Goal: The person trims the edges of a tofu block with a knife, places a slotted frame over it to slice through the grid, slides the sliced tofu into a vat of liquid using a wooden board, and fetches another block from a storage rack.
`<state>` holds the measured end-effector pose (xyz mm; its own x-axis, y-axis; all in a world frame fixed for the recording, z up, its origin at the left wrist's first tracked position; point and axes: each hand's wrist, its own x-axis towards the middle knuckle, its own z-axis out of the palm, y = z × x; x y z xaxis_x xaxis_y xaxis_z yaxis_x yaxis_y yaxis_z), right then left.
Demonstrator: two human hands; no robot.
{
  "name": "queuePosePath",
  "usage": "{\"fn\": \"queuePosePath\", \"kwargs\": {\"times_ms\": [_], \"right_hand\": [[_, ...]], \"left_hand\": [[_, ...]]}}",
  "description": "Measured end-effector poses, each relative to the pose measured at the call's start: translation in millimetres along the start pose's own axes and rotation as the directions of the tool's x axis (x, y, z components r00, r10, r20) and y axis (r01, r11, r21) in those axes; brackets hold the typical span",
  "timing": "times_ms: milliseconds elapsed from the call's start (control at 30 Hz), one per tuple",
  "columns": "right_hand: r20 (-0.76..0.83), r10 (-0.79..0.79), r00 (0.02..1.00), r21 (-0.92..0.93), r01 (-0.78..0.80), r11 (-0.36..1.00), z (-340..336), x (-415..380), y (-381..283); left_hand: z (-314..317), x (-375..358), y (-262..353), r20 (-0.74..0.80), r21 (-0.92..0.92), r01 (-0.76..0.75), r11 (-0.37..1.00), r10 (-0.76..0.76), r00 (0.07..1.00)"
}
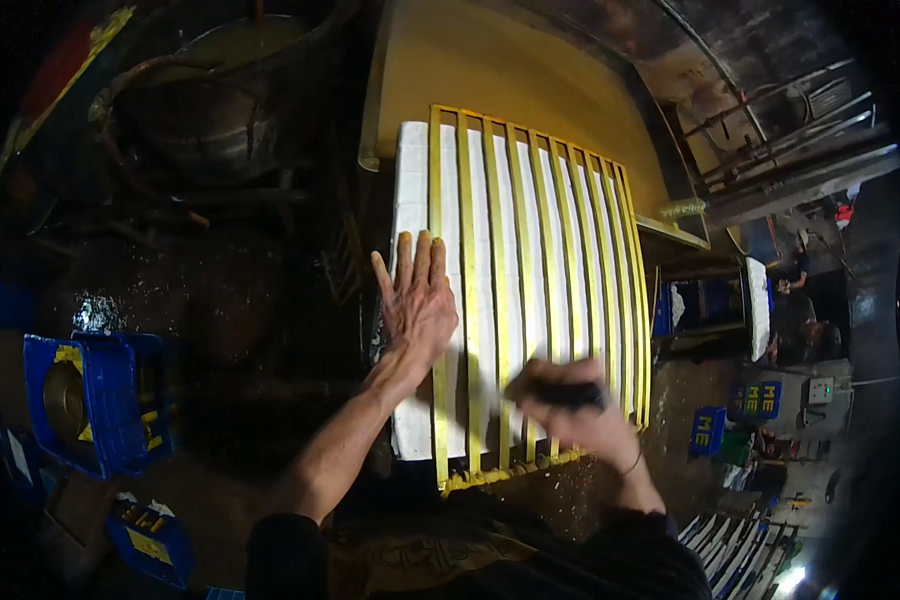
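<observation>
Your left hand (417, 298) lies flat, fingers spread, on the near left part of the white slab (410, 200), pressing beside the outermost bar of the yellow slatted frame (530, 290) that sits on top of it. Your right hand (570, 410) is closed around a dark handle (567, 394) at the near end of the frame, low over the slats; it is blurred, so I cannot tell whether a blade sits in a slot or which one.

The slab lies lengthwise on the yellow bench (500, 70), running away from you, with the frame covering most of it.

The likeliest trouble is the frame sliding: only your left palm steadies it, and a sideways pull from the right hand could skew the bars and spoil the straight lines. Your left fingertips rest close to the first slot, so a tool that jumps a bar could reach them. The floor (220, 290) beside the bench looks wet, near the blue crate (100, 400); mind your footing.
</observation>
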<state>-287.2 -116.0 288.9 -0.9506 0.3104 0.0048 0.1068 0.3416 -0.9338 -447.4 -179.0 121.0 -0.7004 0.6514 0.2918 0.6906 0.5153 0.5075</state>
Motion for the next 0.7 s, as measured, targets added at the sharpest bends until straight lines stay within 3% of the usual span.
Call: {"fn": "queuePosePath", "kwargs": {"times_ms": [33,67,100,167,233,267,333,433,467,533,567,700], "right_hand": [[-0.041,-0.098,0.994,-0.396,0.074,0.915,-15.8,39.5,-5.4],[-0.121,-0.251,0.960,-0.608,0.128,0.783,-22.4,84.0,-6.6],[-0.139,-0.407,0.903,-0.652,0.226,0.724,-27.5,138.8,6.2],[-0.122,-0.560,0.820,-0.639,0.367,0.676,-26.0,248.7,33.0],[-0.112,-0.536,0.837,-0.632,0.356,0.689,-17.6,322.2,67.0],[-0.062,-0.541,0.838,-0.701,0.350,0.622,-18.4,347.8,93.3],[-0.034,-0.421,0.906,-0.742,0.259,0.618,-12.9,345.6,90.0],[0.030,-0.467,0.884,-0.797,0.303,0.523,-9.0,303.2,76.1],[0.052,-0.507,0.861,-0.748,0.369,0.551,-4.1,274.3,72.9],[0.058,-0.351,0.935,-0.696,0.290,0.657,8.8,206.7,58.5],[0.059,-0.347,0.936,-0.683,0.291,0.669,18.2,172.6,60.7],[-0.044,-0.102,0.994,-0.554,0.061,0.830,68.9,24.3,22.6]], "left_hand": [[2.5,-2.5,-0.5,-0.055,-0.023,-0.011,1.000,0.010,0.998],[4.9,-3.1,-0.8,-0.112,-0.043,-0.021,0.999,0.016,0.994],[-2.5,0.3,1.6,-0.010,-0.030,0.024,0.999,-0.025,1.000],[-5.0,-1.4,1.7,0.023,-0.003,0.019,1.000,-0.019,1.000],[-3.5,-1.4,2.2,0.031,-0.025,0.042,0.999,-0.042,0.999],[-5.9,-2.2,2.1,0.057,-0.002,0.041,0.999,-0.040,0.998],[-4.6,-2.5,0.6,0.045,-0.006,0.030,1.000,-0.030,0.999],[-5.6,-1.9,2.0,0.043,-0.019,0.070,0.997,-0.069,0.997],[-3.2,-5.4,0.7,0.014,-0.047,0.077,0.996,-0.076,0.997],[-10.7,-17.6,0.0,0.002,-0.067,0.096,0.993,-0.096,0.995],[-26.0,-26.3,4.4,0.108,-0.045,0.131,0.990,-0.125,0.986],[-51.4,-121.2,11.3,0.124,-0.116,0.128,0.985,-0.113,0.986]]}}
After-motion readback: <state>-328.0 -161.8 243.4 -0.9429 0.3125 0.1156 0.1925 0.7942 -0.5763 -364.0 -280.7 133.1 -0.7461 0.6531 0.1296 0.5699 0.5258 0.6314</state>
